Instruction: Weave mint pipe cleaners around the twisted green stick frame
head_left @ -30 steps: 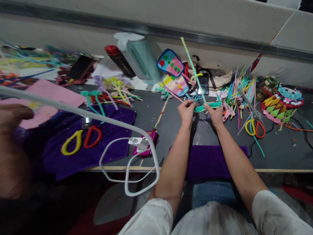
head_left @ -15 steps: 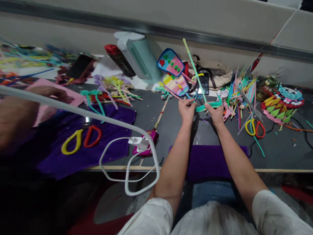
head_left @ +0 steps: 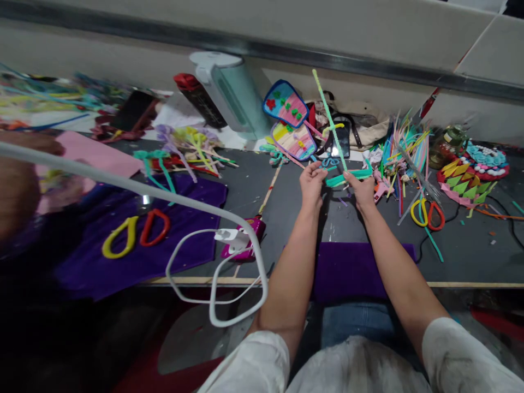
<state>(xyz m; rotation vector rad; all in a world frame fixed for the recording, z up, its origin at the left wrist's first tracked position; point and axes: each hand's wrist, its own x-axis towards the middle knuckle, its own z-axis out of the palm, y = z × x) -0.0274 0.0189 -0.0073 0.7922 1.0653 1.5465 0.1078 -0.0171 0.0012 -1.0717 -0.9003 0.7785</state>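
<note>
Both hands (head_left: 313,183) outstretched, fingers pinching pipe cleaner (head_left: 329,117).

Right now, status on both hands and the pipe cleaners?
Left hand and right hand both pinch the teal pipe cleaner bundle. Green pipe cleaner sticks up. Scissors lie right, apart.

My left hand (head_left: 311,183) and right hand (head_left: 361,189) pinch a teal fuzzy pipe-cleaner bundle (head_left: 349,176). A long light-green pipe cleaner (head_left: 329,117) rises from it, above the dark grey table (head_left: 286,218).

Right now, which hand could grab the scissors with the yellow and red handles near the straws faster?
Probably the right hand: those scissors lie on its side. The left hand is farther away, and both pinch the green pipe cleaner.
</note>
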